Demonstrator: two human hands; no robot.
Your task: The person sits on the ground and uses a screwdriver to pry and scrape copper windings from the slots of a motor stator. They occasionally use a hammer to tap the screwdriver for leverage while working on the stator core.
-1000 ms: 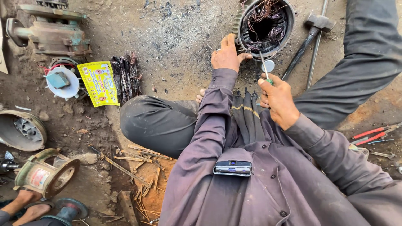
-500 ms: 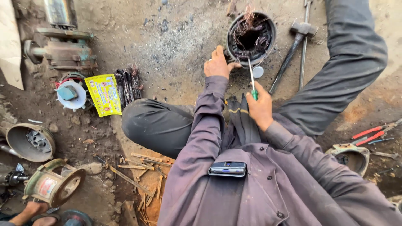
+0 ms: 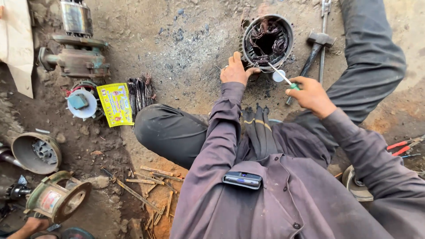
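Note:
I sit on the ground with a round motor stator (image 3: 267, 40) in front of me, its inside full of burnt copper windings. My left hand (image 3: 236, 70) rests against the stator's lower left rim, steadying it. My right hand (image 3: 311, 94) grips a green-handled screwdriver (image 3: 280, 75). Its thin shaft points up-left, with the tip at the stator's lower rim. A small white cap (image 3: 279, 76) lies on the ground just under the shaft.
A hammer (image 3: 315, 46) and a long metal rod (image 3: 325, 27) lie right of the stator. Red-handled pliers (image 3: 403, 146) are at far right. At left are a yellow packet (image 3: 116, 104), a wire bundle (image 3: 140, 92), motor housings (image 3: 82, 52) and end covers (image 3: 36, 152).
The view has shifted so the stator sits lower and more central. My right hand moved right and down, tilting the screwdriver toward the stator's rim. My left hand stays on the rim.

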